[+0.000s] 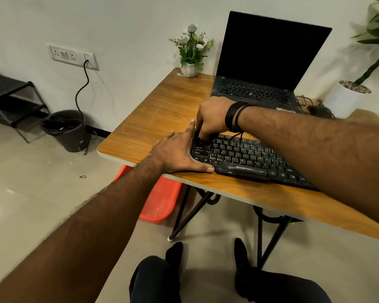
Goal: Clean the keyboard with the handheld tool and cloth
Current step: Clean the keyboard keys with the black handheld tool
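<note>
A black keyboard (245, 156) lies on the wooden table (158, 110) near its front edge. My left hand (177, 154) rests flat at the keyboard's left end, fingers straight, with the thumb along the keyboard's front edge. My right hand (212, 117) reaches across from the right and curls down over the keyboard's top-left corner. Its fingertips pinch a small dark tool (198, 137) against the keys there. Most of the tool is hidden by the fingers.
Behind the keyboard stands an open black laptop (269, 57), with a flower pot (189, 68) to its left and a dark mouse (319, 111) with cables to its right. A red tub (160, 202) sits under the table. A dark bin (68, 130) is on the floor at left.
</note>
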